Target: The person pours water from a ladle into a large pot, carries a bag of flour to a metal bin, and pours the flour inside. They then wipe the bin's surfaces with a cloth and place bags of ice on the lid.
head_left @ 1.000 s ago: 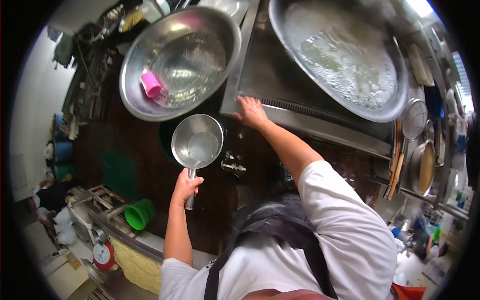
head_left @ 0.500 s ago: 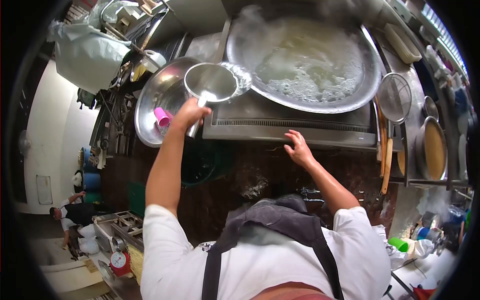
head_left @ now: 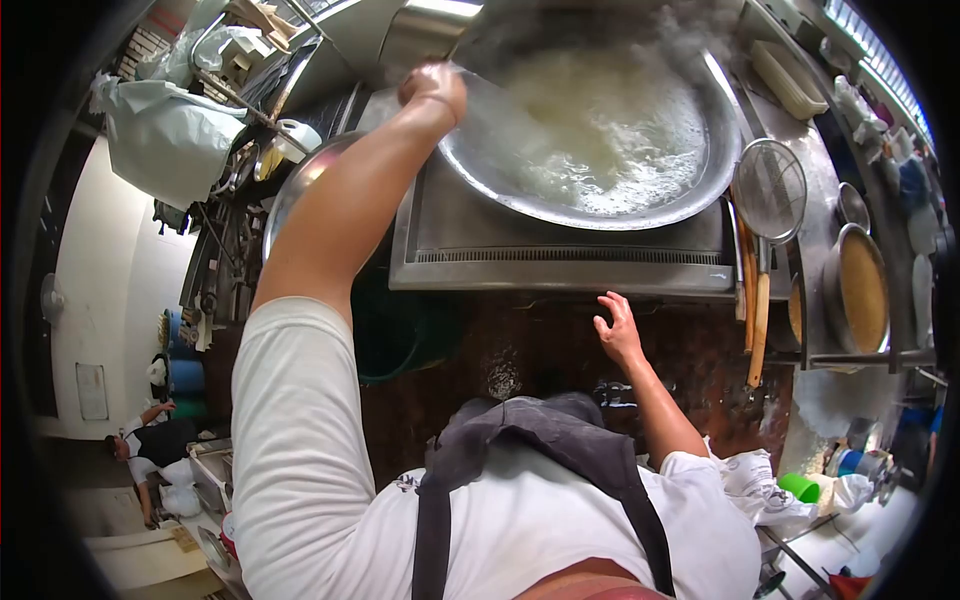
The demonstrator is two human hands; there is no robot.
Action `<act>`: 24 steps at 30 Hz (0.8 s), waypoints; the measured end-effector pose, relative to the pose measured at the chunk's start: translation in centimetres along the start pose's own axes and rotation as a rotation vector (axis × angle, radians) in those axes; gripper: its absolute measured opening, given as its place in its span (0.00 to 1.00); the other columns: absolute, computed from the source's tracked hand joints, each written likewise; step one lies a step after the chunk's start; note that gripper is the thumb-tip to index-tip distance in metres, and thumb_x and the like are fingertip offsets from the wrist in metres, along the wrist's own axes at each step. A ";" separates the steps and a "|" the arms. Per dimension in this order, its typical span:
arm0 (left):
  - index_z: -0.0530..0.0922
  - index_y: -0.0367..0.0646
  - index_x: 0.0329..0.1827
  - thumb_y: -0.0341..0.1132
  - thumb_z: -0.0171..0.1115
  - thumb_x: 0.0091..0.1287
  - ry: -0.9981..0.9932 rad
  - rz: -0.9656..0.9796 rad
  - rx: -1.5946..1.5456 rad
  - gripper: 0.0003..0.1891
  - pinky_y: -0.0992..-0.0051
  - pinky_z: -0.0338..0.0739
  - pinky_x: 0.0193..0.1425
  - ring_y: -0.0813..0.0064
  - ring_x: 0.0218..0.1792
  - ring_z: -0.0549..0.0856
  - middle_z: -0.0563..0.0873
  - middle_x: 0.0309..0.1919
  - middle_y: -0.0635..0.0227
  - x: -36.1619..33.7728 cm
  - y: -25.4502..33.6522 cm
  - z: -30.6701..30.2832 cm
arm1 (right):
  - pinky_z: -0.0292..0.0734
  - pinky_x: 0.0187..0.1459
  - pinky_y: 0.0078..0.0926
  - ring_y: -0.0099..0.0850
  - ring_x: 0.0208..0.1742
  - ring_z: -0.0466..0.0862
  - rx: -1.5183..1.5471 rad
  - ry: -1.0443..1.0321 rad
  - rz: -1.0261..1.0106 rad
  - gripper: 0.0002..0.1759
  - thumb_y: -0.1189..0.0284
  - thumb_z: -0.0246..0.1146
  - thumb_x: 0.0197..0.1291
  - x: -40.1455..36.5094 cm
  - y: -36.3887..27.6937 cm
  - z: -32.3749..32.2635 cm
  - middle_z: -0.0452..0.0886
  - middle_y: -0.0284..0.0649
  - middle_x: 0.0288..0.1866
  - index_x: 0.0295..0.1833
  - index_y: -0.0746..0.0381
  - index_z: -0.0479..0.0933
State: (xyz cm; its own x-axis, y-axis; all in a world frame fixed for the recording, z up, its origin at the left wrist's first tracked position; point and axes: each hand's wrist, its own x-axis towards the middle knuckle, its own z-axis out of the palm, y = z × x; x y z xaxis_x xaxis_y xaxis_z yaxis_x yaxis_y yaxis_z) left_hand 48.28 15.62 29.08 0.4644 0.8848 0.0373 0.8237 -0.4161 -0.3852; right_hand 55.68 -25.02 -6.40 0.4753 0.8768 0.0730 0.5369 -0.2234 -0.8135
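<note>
My left hand (head_left: 434,90) is closed around the handle of a metal dipper (head_left: 425,38), raised at the far left side of a large wok (head_left: 590,217). Only part of the dipper's shiny bowl shows, and its inside is hidden. Steaming, cloudy yellowish liquid (head_left: 610,150) bubbles in the wok. My right hand (head_left: 620,330) hangs over the floor in front of the stove edge (head_left: 560,275), fingers apart and holding nothing. Under my left forearm, a wide metal basin (head_left: 300,185) is mostly covered.
At the right, a wire skimmer (head_left: 770,190) and wooden-handled tools (head_left: 758,330) hang beside a pot of tan contents (head_left: 862,290). A dark green tub (head_left: 395,335) stands on the wet floor. Another person (head_left: 160,450) bends over a surface at the far left.
My left hand has carried the dipper from above the basin up and away to the wok's far left side. My right hand has shifted slightly right and toward me, still open.
</note>
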 end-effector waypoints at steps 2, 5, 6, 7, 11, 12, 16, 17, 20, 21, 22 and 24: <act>0.88 0.44 0.48 0.34 0.58 0.67 0.114 0.011 0.032 0.13 0.48 0.86 0.42 0.52 0.47 0.90 0.90 0.49 0.57 0.0 0.3 -1.6 | 0.67 0.72 0.41 0.49 0.72 0.70 0.002 0.001 -0.023 0.23 0.72 0.66 0.60 0.7 0.4 0.1 0.71 0.49 0.70 0.62 0.61 0.75; 0.87 0.45 0.47 0.36 0.56 0.69 0.330 0.039 -0.110 0.12 0.54 0.86 0.42 0.53 0.46 0.90 0.90 0.47 0.58 -0.2 -0.8 -2.0 | 0.69 0.70 0.40 0.47 0.71 0.72 0.026 -0.002 -0.043 0.22 0.72 0.66 0.60 1.6 0.5 0.6 0.72 0.47 0.68 0.61 0.61 0.76; 0.87 0.46 0.47 0.36 0.57 0.69 0.368 0.035 -0.241 0.12 0.55 0.86 0.42 0.55 0.49 0.90 0.90 0.47 0.58 0.1 -1.2 -1.2 | 0.71 0.69 0.39 0.46 0.69 0.73 0.011 0.004 -0.066 0.22 0.72 0.66 0.60 1.8 0.8 0.8 0.73 0.47 0.68 0.61 0.61 0.76; 0.87 0.48 0.48 0.37 0.57 0.69 0.406 0.033 -0.372 0.12 0.57 0.86 0.42 0.56 0.51 0.89 0.89 0.48 0.58 0.5 -1.6 0.1 | 0.73 0.67 0.38 0.45 0.68 0.75 -0.003 0.010 -0.088 0.22 0.72 0.66 0.61 2.0 0.9 0.9 0.73 0.46 0.68 0.61 0.61 0.76; 0.83 0.38 0.51 0.33 0.52 0.66 0.134 -0.030 -0.659 0.16 0.56 0.80 0.59 0.46 0.56 0.84 0.85 0.53 0.43 -1.2 -3.1 12.8 | 0.77 0.60 0.35 0.42 0.60 0.79 0.122 -0.056 0.001 0.21 0.74 0.65 0.61 2.1 0.5 1.1 0.73 0.46 0.66 0.61 0.62 0.76; 0.83 0.34 0.47 0.31 0.56 0.62 0.091 -0.052 -0.600 0.15 0.55 0.81 0.58 0.45 0.54 0.85 0.85 0.50 0.39 -4.1 -3.0 13.8 | 0.79 0.56 0.33 0.38 0.55 0.81 0.119 -0.052 -0.002 0.21 0.74 0.65 0.61 1.9 0.7 1.2 0.74 0.44 0.65 0.61 0.61 0.76; 0.84 0.31 0.33 0.32 0.59 0.55 -0.170 -0.337 -1.135 0.11 0.63 0.86 0.38 0.56 0.27 0.91 0.88 0.26 0.47 -10.0 -3.9 24.9 | 0.81 0.48 0.29 0.34 0.47 0.83 0.105 -0.085 0.009 0.20 0.75 0.64 0.62 0.4 2.2 0.9 0.76 0.43 0.62 0.61 0.62 0.77; 0.79 0.29 0.37 0.33 0.65 0.57 -0.194 -0.351 -1.220 0.12 0.66 0.84 0.27 0.66 0.20 0.87 0.86 0.26 0.56 -10.9 -4.1 27.3 | 0.81 0.48 0.29 0.34 0.46 0.83 0.096 -0.096 0.014 0.20 0.75 0.64 0.63 0.2 2.5 0.9 0.76 0.42 0.61 0.61 0.62 0.77; 0.78 0.32 0.39 0.35 0.69 0.58 -0.300 -0.380 -1.374 0.15 0.70 0.82 0.25 0.70 0.19 0.85 0.85 0.25 0.60 -12.3 -4.5 32.8 | 0.81 0.47 0.29 0.32 0.43 0.83 0.069 -0.145 0.037 0.19 0.75 0.64 0.63 -0.2 2.6 0.3 0.78 0.41 0.57 0.60 0.62 0.77; 0.78 0.32 0.40 0.36 0.70 0.58 -0.294 -0.396 -1.404 0.15 0.70 0.82 0.25 0.71 0.20 0.85 0.85 0.25 0.61 -12.3 -4.6 35.1 | 0.81 0.46 0.29 0.32 0.42 0.83 0.052 -0.164 0.050 0.19 0.75 0.64 0.63 -0.1 2.3 0.2 0.79 0.42 0.56 0.60 0.62 0.78; 0.78 0.33 0.41 0.36 0.71 0.59 -0.288 -0.410 -1.433 0.16 0.71 0.82 0.25 0.72 0.21 0.85 0.85 0.25 0.62 -12.4 -4.8 37.4 | 0.81 0.46 0.29 0.31 0.41 0.83 0.036 -0.182 0.063 0.19 0.75 0.64 0.63 -0.1 2.0 0.1 0.79 0.42 0.55 0.60 0.62 0.78; 0.77 0.35 0.42 0.38 0.72 0.59 -0.340 -0.452 -1.409 0.17 0.71 0.82 0.26 0.74 0.22 0.84 0.84 0.25 0.63 -12.8 -5.3 42.8 | 0.81 0.46 0.29 0.31 0.41 0.82 0.021 -0.203 0.075 0.19 0.74 0.64 0.63 0.1 1.5 0.3 0.80 0.42 0.53 0.60 0.62 0.78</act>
State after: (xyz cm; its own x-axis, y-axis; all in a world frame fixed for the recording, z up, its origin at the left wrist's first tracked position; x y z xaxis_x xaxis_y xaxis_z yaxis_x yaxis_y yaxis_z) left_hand 24.03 15.46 -8.79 0.1628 0.9119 -0.3768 0.5933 0.2146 0.7758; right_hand 56.33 -25.09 -7.83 0.3617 0.9265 -0.1041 0.4896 -0.2838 -0.8245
